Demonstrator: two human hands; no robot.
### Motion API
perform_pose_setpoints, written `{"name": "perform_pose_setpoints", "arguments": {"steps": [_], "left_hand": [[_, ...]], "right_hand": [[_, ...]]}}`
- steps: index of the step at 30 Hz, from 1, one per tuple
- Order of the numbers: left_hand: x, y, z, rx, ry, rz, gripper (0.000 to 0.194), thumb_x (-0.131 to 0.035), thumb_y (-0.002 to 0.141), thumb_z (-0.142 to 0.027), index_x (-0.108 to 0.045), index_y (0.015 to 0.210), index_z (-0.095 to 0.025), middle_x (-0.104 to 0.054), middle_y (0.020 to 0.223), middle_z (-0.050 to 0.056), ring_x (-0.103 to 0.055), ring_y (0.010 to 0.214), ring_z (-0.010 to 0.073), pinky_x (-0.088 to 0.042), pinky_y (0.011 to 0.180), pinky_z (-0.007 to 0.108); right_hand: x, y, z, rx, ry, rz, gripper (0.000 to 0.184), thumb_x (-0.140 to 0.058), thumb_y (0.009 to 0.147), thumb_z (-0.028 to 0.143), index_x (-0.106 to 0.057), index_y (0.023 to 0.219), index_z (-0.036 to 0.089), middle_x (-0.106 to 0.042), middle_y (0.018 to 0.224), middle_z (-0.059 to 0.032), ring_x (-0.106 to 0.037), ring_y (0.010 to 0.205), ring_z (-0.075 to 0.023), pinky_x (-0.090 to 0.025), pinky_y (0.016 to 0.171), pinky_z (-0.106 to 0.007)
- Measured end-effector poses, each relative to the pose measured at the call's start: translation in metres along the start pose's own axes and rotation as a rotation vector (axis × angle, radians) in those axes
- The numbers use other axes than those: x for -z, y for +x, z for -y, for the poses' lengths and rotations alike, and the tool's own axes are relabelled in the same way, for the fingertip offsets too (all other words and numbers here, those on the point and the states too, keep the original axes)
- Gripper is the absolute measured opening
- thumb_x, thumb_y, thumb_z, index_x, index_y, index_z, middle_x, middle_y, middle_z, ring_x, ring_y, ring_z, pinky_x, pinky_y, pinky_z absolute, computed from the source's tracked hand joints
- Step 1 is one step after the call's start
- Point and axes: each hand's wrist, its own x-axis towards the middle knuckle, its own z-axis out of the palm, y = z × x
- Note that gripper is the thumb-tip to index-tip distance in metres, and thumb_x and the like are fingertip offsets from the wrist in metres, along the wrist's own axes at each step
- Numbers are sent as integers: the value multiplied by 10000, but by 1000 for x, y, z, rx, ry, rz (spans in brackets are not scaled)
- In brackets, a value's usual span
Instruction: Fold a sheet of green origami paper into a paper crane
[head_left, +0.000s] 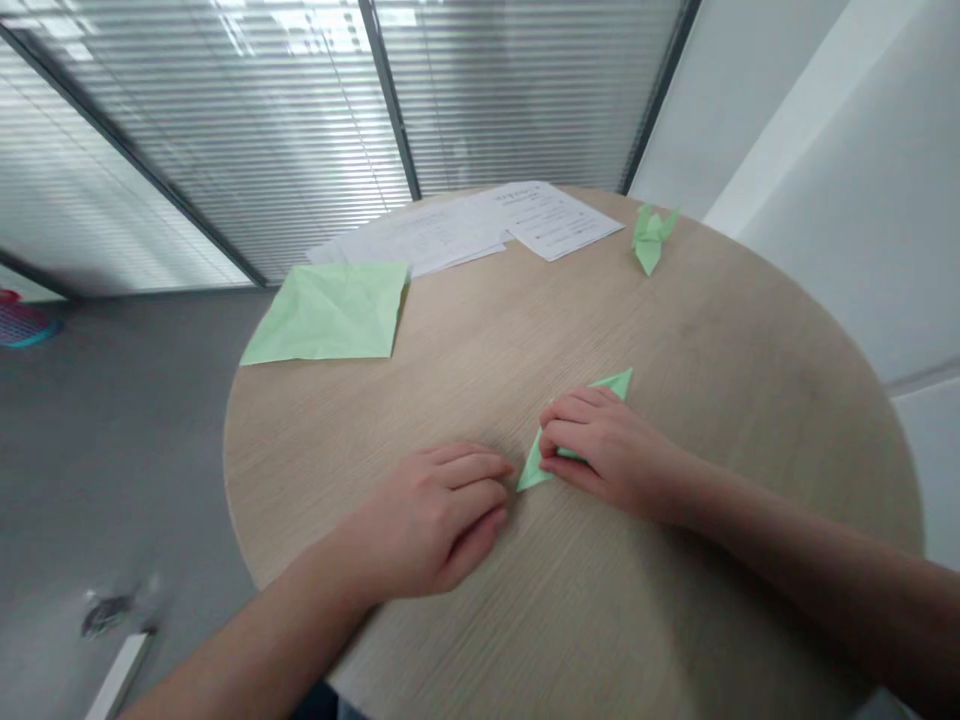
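Under my right grip (600, 448), pinching or only pressing I cannot tell, the paper (533, 468) slants lengthwise toward my loosely curled, empty left grip (446, 518).

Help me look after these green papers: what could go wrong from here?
The narrow, pointed, folded green paper could slip or turn, since only the right hand appears to touch it. That hand also covers its middle, so a crooked edge might go unnoticed. The creased green paper sheet reaches the round pale wooden table's edge, so a bump might dislodge it.
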Motion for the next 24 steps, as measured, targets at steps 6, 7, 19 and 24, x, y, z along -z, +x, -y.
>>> {"name": "perform_pose_setpoints", "arguments": {"steps": [6,7,19,24], "left_hand": [[-7,2,-6,-4,95,128,437,-573,913,-291,-590,1306,-100,-628,1341,143,-574,1249,292,-433,1111,466],[-8,2,-7,11,96,152,433,-570,916,-294,-593,1307,-108,-626,1347,136,-573,1253,284,-418,1125,463],[-2,18,-13,107,111,171,385,-529,963,-356,-586,1289,-161,-664,1207,112,-609,1112,270,-470,1011,458],[-3,44,-13,96,265,253,291,-495,981,-342,-677,1159,-200,-662,944,79,-616,902,252,-519,835,424]], "right_hand": [[4,-1,2,-16,-2,21,148,-584,955,313,-662,913,195,-658,1000,-38,-561,990,-194,-405,916,-361],[4,-2,1,-19,-9,18,150,-585,954,325,-664,976,200,-661,1063,-45,-564,1033,-199,-412,946,-369],[10,-16,-47,-192,-169,36,692,-540,948,492,-278,1563,314,-234,1623,-85,-193,1509,-345,-161,1193,-630],[15,-17,-55,-227,-110,83,698,-539,944,512,-285,1563,314,-221,1626,-88,-203,1509,-335,-158,1199,-615]]}}
